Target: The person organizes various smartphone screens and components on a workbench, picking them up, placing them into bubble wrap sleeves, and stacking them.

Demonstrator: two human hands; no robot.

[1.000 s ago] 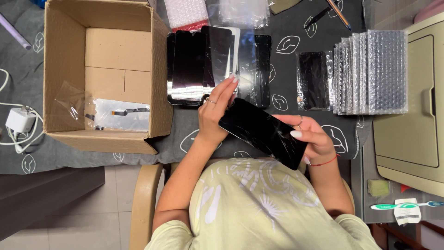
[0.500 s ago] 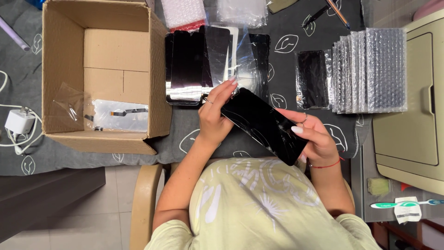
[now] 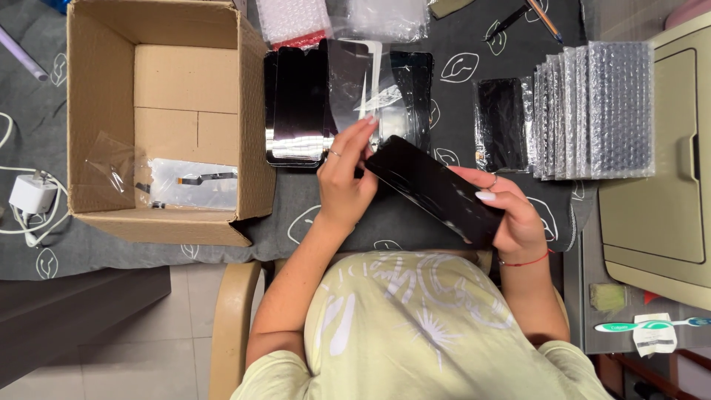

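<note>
A black glossy phone screen panel (image 3: 433, 189) lies slanted between my hands above the dark cloth. My right hand (image 3: 511, 218) grips its lower right end. My left hand (image 3: 346, 178) is at its upper left end, fingers pinching a clear protective film (image 3: 355, 85) that stands lifted up off the panel. Behind the film lies a stack of black screen panels (image 3: 296, 104).
An open cardboard box (image 3: 100, 111) with clear plastic bags inside stands at the left. Several bubble-wrap sleeves (image 3: 600, 111) and a wrapped black panel (image 3: 500, 122) lie at the right. A beige device (image 3: 659, 163) is at far right, a white charger (image 3: 29, 196) at far left.
The panel has moved up and slightly left. My left hand has lifted a clear film up from the panel's upper end.
</note>
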